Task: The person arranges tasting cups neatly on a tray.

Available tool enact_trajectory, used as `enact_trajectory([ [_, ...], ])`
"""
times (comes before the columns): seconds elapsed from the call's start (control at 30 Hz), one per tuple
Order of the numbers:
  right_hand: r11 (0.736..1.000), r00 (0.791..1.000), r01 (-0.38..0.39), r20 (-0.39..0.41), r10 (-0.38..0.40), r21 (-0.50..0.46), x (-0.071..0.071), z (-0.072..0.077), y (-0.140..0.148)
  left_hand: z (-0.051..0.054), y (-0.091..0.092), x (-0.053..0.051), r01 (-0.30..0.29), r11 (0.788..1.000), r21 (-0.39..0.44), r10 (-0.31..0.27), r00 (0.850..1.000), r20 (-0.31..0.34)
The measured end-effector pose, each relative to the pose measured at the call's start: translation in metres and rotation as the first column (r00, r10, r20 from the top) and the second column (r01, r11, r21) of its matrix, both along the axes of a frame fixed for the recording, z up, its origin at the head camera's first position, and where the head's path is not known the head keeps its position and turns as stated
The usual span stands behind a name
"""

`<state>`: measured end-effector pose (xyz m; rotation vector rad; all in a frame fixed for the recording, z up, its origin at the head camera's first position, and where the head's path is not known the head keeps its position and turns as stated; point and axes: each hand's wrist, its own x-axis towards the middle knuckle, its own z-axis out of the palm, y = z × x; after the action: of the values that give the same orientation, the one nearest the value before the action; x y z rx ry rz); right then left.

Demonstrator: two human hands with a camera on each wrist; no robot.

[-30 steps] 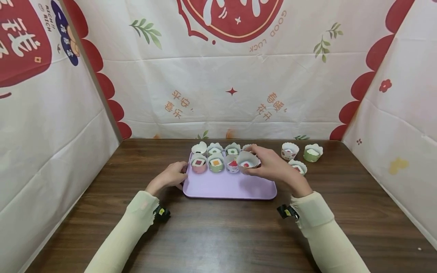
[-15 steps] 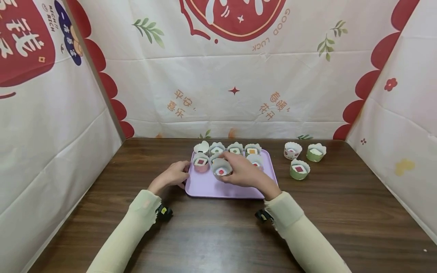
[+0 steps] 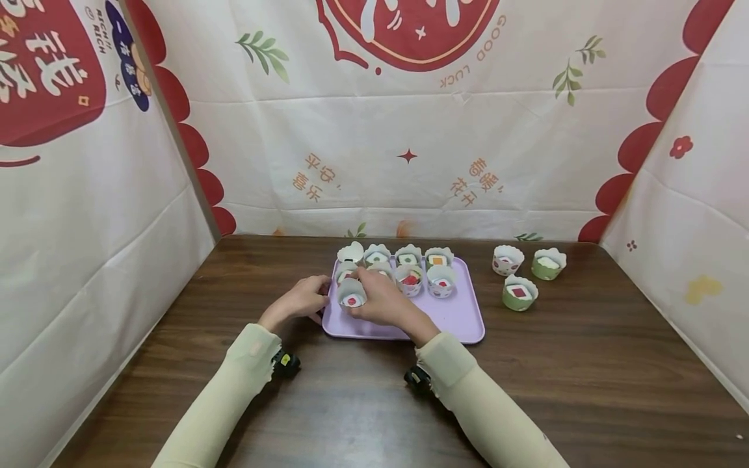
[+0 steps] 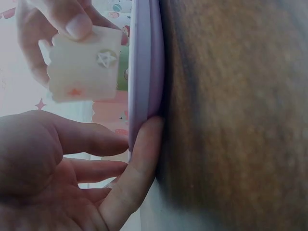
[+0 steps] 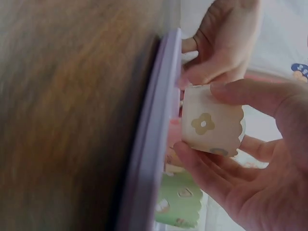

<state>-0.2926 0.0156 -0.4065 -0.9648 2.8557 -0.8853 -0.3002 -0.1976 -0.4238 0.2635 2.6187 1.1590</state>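
Note:
A purple tray (image 3: 456,318) lies on the table, bearing two rows of paper baking cups with small white pieces inside. My left hand (image 3: 300,300) grips the tray's left edge; in the left wrist view its fingers (image 4: 139,154) are on the rim. Over the tray's left front part, my right hand (image 3: 383,300) holds a cream paper baking cup (image 5: 211,120) between thumb and fingers. A white piece with a red mark shows inside this cup. It hides part of the pink cup (image 4: 110,115) behind it. A green cup (image 5: 180,199) stands beside that one.
To the right of the tray, three more filled cups stand on the brown table (image 3: 585,364): a spotted white cup (image 3: 506,261), a green cup (image 3: 549,265) behind and a green cup (image 3: 519,294) nearer. A printed white cloth (image 3: 374,182) hangs behind the table.
My right hand has carried the cream cup leftward across the tray to its left front part. The left hand has stayed at the tray's left edge. The head view has shifted slightly.

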Motion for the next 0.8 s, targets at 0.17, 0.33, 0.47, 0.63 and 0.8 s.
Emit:
enact_trajectory([
  [0.17,1.000,1.000,0.012,0.029,-0.012,0.001,0.002,-0.007,-0.007,0.000,0.001,0.000,0.000,1.000,-0.005,0.000,1.000,-0.002],
  [0.33,1.000,0.999,-0.024,0.030,0.023,0.011,0.004,-0.011,-0.012,0.001,0.001,0.000,0.008,1.000,-0.006,-0.008,1.000,-0.001],
  [0.47,1.000,0.999,-0.014,0.038,0.014,0.007,0.005,-0.010,-0.013,0.002,0.001,0.000,0.011,1.000,-0.005,-0.011,1.000,-0.002],
  [0.63,0.999,0.996,-0.002,0.085,0.005,-0.033,0.006,-0.008,-0.011,0.002,0.001,0.000,0.015,1.000,-0.020,-0.015,1.000,-0.006],
  [0.8,0.998,0.993,0.017,0.114,-0.010,-0.062,0.006,-0.007,-0.007,0.002,0.001,0.000,0.022,0.999,-0.029,-0.022,1.000,0.000],
])
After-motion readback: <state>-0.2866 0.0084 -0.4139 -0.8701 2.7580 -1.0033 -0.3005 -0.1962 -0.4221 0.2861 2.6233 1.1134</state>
